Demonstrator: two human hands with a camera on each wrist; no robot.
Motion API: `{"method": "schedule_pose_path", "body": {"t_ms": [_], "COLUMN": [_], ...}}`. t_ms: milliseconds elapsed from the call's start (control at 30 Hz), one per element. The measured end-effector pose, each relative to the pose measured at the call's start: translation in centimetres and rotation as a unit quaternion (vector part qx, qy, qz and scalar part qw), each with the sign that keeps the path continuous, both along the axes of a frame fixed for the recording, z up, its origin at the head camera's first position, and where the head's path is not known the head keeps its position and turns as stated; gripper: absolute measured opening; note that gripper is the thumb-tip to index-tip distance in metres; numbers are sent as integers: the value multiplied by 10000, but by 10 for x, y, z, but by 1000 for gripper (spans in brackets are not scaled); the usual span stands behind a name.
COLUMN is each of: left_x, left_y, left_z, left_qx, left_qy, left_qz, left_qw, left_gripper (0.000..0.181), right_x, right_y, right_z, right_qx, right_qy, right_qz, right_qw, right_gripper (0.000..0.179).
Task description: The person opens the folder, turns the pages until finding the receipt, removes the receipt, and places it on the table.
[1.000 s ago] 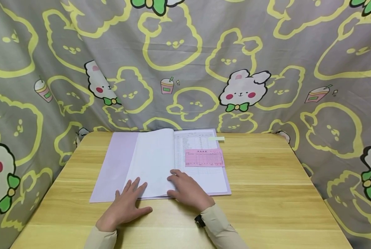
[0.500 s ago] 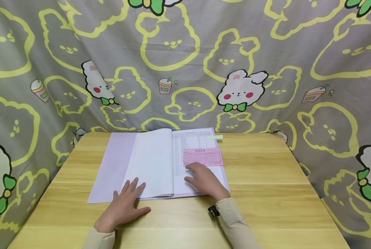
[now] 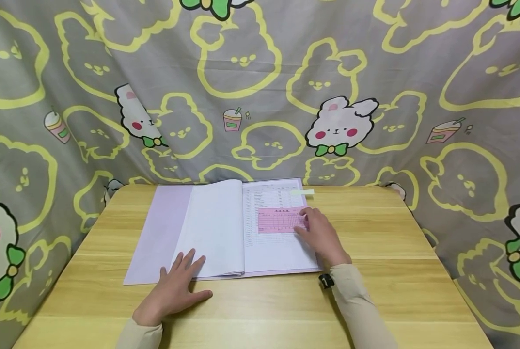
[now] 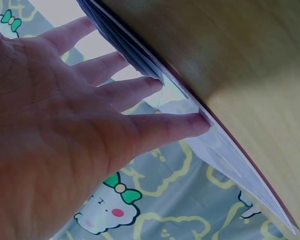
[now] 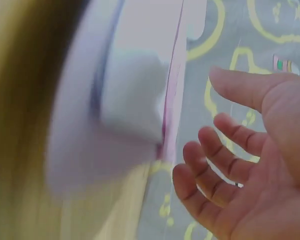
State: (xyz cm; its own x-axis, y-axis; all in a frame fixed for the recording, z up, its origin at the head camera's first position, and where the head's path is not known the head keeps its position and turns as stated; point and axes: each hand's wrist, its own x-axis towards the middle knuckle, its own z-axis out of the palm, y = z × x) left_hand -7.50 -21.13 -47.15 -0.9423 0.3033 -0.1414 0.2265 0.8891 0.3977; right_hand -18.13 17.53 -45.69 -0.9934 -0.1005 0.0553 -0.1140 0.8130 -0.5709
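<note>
A lilac folder (image 3: 161, 223) lies spread on the table, with blank white sheets (image 3: 212, 218) turned to its left side. On the right side a printed table page (image 3: 270, 254) bears a pink receipt slip (image 3: 274, 221). My right hand (image 3: 323, 237) is over the slip's right end and covers it; in the right wrist view that hand (image 5: 255, 165) has loosely bent fingers and a thumb standing apart, with no paper between them. Spread fingers of my left hand (image 3: 170, 293) rest on the folder's lower left, and the left wrist view shows the thumb (image 4: 175, 125) by its edge.
A pale yellow-green sticky tab (image 3: 302, 192) sticks out past the folder's upper right edge. The wooden table (image 3: 373, 271) extends around the folder, and a printed curtain (image 3: 260, 72) hangs behind its far edge and along both sides.
My right hand has moved right and away from the body, from the turned sheets by the fold to the pink slip's right end. The left hand has stayed put.
</note>
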Motion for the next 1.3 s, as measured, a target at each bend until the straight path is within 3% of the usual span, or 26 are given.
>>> {"method": "schedule_pose_path", "body": {"t_ms": [267,500,1300], "left_x": [-1,-1,0], "left_y": [0,1,1], "left_z": [0,-1,0], "left_qx": [-34,-12,-55], "left_qy": [42,4,-88], "left_qz": [19,11,69], "left_qw": [10000,10000,9999], "left_gripper": [93,93,94], "right_x": [-8,-13,-15], "right_y": [22,29,39], "right_z": [-4,-14,-24], "right_qx": [-226,-368,-634], "right_qy": [-578,-859,-650], "right_qz": [-297,-269,-446], "right_qw": [9976,9953,9949], "right_gripper": [56,48,32]}}
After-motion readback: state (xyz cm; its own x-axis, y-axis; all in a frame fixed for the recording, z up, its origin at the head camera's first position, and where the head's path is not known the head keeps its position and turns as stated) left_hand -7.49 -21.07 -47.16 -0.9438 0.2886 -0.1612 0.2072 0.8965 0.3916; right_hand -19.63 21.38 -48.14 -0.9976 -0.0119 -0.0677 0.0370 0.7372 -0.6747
